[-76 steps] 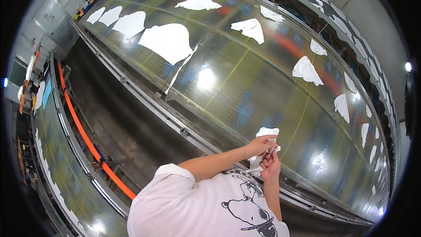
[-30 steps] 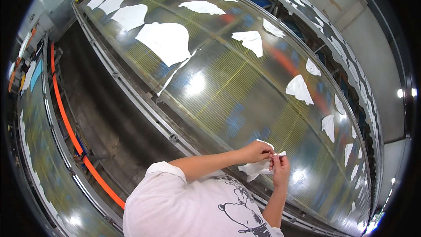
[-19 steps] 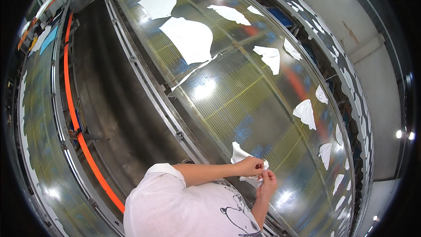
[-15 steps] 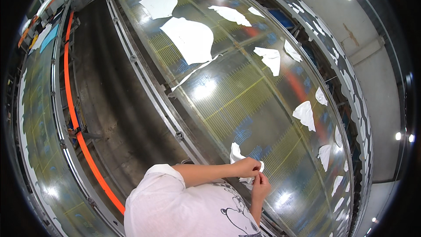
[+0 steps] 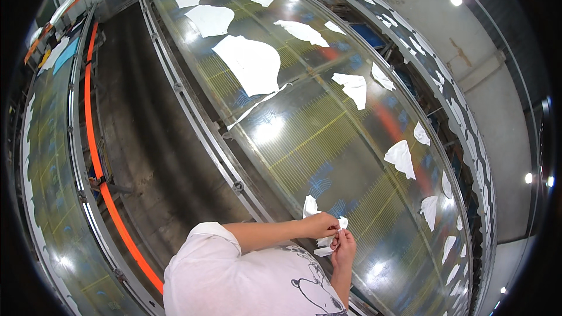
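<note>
Both hands are closed on a white piece of cloth (image 5: pixel 310 205) at the near edge of the long table (image 5: pixel 374 263), low in the view just right of centre. My left hand (image 5: pixel 322 225), coming in from the lower left, pinches the cloth near a small folded-up bit. My right hand (image 5: pixel 344 246) grips it just below and to the right, fingertips meeting those of the left. Part of the cloth hangs behind and under my fingers, partly hidden. The table top is shiny, with yellow comb-like stripes and blue marks.
Several white cloth pieces (image 5: pixel 247 64) lie spread over the table. Metal rails (image 5: pixel 199 131) run along its near side. Across a dark aisle (image 5: pixel 152 152) at left stand an orange bar (image 5: pixel 120 222) and a second long table (image 5: pixel 52 187). Another piece-covered table (image 5: pixel 462 99) lies beyond on the right.
The view has swung, so the tables appear more upright. My hands have shifted down and left in the picture, still working at the same cloth, with its folds changed.
</note>
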Motion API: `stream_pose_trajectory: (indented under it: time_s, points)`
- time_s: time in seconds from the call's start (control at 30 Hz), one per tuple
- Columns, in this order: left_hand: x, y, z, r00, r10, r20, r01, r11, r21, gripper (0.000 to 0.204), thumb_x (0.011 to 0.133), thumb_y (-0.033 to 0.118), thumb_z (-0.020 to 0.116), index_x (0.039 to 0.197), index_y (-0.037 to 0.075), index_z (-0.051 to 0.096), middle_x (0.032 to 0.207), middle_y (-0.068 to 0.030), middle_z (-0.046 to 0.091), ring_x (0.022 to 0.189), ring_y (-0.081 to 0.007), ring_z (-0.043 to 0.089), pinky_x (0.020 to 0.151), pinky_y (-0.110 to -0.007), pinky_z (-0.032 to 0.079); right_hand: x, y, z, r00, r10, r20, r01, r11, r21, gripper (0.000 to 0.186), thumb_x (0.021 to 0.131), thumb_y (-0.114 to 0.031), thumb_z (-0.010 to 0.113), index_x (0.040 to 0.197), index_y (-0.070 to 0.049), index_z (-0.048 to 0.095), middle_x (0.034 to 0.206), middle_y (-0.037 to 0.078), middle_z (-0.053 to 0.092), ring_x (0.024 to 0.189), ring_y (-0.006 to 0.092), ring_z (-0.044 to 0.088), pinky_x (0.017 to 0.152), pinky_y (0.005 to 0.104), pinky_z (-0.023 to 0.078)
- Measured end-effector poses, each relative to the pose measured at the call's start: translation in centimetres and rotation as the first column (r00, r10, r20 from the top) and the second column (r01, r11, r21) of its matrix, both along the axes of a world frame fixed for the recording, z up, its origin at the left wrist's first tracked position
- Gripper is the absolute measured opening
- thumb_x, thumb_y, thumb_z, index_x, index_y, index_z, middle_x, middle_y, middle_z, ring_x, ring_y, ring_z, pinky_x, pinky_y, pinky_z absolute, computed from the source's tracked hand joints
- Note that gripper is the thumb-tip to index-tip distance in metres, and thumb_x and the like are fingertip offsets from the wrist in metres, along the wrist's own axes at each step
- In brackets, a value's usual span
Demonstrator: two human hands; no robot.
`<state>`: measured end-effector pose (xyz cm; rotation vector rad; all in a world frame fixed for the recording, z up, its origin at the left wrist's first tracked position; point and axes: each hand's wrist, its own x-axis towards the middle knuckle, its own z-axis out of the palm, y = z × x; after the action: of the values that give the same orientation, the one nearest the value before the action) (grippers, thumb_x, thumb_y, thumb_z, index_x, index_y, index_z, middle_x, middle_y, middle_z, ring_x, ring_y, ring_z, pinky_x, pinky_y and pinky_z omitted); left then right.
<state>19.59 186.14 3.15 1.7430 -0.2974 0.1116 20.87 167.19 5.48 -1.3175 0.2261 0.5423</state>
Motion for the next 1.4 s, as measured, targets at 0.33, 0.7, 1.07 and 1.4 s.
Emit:
stream_pose_trajectory:
  time_s: [0.33, 0.7, 1.07, 1.4]
  points:
    - [0.6, -0.9, -0.8, 0.820, -0.065, -0.568, -0.247, 0.856, -0.455, 0.017, 0.090, 0.018, 0.063, 0.080, 0.004, 0.061, 0.070, -0.0031, 0.062, 0.065, -0.0108, 0.060, 0.060, -0.031, 0.052, -1.1, -2.6, -2.7, 0.985, 0.136, 0.105, -0.090, 0.929, -0.358, 0.015, 0.099, -0.017, 0.068, 0.101, -0.003, 0.064, 0.073, -0.001, 0.059, 0.055, 0.0058, 0.049, 0.049, 0.0217, 0.039]
    - [-4.7, -5.6, 3.6, 0.834, -0.119, -0.539, -0.177, 0.867, -0.465, 0.004, 0.091, 0.007, 0.061, 0.091, 0.003, 0.063, 0.086, -0.0010, 0.064, 0.081, -0.0073, 0.057, 0.073, -0.024, 0.046, -0.4, -3.1, -2.7, 0.908, -0.023, -0.417, 0.196, 0.906, 0.376, 0.050, 0.105, -0.039, 0.054, 0.142, -0.006, 0.049, 0.130, 0.009, 0.063, 0.120, 0.0275, 0.062, 0.100, 0.0460, 0.051]
    - [-18.3, 3.8, 1.2, 0.741, 0.306, -0.598, -0.587, 0.728, -0.355, 0.015, 0.099, 0.014, 0.065, 0.110, 0.004, 0.067, 0.092, -0.0010, 0.067, 0.085, -0.0088, 0.063, 0.074, -0.026, 0.055, 6.8, 2.8, 3.5, 0.994, -0.026, 0.106, -0.001, 0.969, 0.247, 0.047, 0.104, -0.023, 0.060, 0.142, 0.001, 0.046, 0.130, 0.012, 0.060, 0.115, 0.0248, 0.063, 0.098, 0.0414, 0.053]
    - [-35.3, 25.0, -5.6, 0.365, 0.524, -0.770, -0.929, 0.264, -0.261, 0.016, 0.100, 0.021, 0.066, 0.105, 0.006, 0.068, 0.086, -0.0012, 0.067, 0.076, -0.0075, 0.064, 0.066, -0.023, 0.055, 9.7, 12.2, -7.5, 0.764, 0.008, 0.645, 0.553, 0.507, -0.661, 0.036, 0.098, -0.032, 0.067, 0.107, 0.003, 0.066, 0.089, 0.013, 0.067, 0.082, 0.0203, 0.065, 0.073, 0.0356, 0.052]
